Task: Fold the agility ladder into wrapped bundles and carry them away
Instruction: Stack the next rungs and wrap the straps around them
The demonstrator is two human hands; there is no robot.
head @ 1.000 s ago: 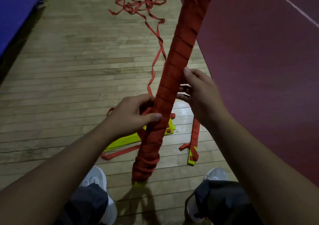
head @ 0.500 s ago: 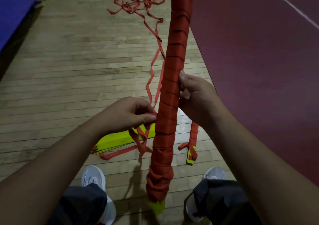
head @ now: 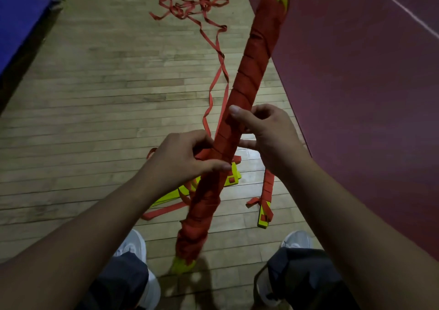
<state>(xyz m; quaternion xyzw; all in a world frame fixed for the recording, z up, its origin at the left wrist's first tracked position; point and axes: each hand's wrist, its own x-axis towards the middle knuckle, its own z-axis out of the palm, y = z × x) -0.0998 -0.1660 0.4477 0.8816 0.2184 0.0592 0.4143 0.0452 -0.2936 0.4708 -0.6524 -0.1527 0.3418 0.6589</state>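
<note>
A left hand [head: 187,157] and right hand [head: 266,134] curl round the slanted, strap-wrapped ladder bundle [head: 247,81] at mid-length; slack in either grip could let the red strap [head: 221,55] trailing beyond it unwind.

The wrapped bundle [head: 247,84] is being tilted, top toward the red mat [head: 356,96], and the loose strap [head: 204,154] is being pressed against it by the left hand [head: 183,160].

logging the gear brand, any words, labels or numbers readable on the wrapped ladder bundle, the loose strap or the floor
None: no text shows anywhere. The wrapped ladder bundle is plain red and yellow, the loose strap plain red, the wooden floor unmarked.
</note>
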